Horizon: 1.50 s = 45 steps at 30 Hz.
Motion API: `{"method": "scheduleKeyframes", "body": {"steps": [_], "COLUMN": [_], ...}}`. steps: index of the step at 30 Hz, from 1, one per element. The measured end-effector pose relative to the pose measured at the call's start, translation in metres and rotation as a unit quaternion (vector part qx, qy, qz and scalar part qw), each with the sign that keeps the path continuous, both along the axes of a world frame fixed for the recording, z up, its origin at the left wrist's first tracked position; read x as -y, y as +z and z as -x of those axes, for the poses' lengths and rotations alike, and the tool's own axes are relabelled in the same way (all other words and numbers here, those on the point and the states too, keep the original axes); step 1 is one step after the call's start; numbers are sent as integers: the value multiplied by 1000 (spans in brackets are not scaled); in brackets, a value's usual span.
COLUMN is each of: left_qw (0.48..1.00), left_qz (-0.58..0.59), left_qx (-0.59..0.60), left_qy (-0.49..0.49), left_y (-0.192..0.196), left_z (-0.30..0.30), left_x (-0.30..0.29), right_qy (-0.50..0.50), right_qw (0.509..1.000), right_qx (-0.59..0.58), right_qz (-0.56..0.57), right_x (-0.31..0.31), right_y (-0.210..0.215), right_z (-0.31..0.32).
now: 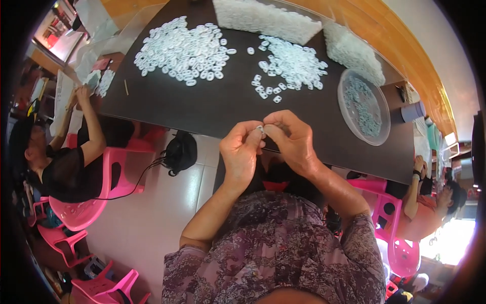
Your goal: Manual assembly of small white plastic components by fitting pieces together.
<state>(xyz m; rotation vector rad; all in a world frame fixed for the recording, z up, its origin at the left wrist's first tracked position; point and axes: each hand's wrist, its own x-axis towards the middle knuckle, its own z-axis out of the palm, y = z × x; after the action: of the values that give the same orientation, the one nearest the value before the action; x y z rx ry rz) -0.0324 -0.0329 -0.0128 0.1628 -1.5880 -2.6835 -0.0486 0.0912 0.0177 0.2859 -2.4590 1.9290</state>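
Observation:
Both my hands meet at the near edge of a dark table [202, 106]. My left hand [242, 152] and my right hand [291, 139] pinch one small white plastic ring [260, 129] between their fingertips. A large heap of the same white rings [185, 48] lies at the far left of the table. A smaller loose pile of rings [291, 66] lies further right, straight ahead of my hands. A round clear plastic tub [364, 106] with several pale parts inside stands to the right.
Clear bags packed with white parts [268, 17] lie along the table's far edge. A person in black [66, 162] sits on a pink chair at the left, another person [425, 202] at the right. A black bag [181, 152] hangs under the table. Pink chairs [81, 213] stand around.

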Motion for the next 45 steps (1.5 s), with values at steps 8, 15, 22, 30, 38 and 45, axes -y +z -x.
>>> {"method": "scheduleKeyframes", "body": {"steps": [8,15,22,30,38,45], "left_qw": [997,995,995,994,996,996], "left_qz": [-63,-89,-96,-104,-85,-83], "left_qx": [23,15,18,5,7,4], "left_qy": [34,33,23,21,22,23], "left_y": [-3,-3,-5,-6,-4,-4], "left_z": [15,21,17,17,19,18], "left_x": [19,22,24,26,23,21], "right_qy": [-77,-68,-46,36,87,67], "right_qw": [966,906,827,816,800,804], "right_qx": [-177,-242,-282,-197,-193,-303], "right_qz": [-171,-341,-485,-543,-561,-508], "right_x": [-2,13,24,-1,3,-9], "right_y": [30,18,-22,3,1,-7], "right_z": [63,180,210,198,192,178]}}
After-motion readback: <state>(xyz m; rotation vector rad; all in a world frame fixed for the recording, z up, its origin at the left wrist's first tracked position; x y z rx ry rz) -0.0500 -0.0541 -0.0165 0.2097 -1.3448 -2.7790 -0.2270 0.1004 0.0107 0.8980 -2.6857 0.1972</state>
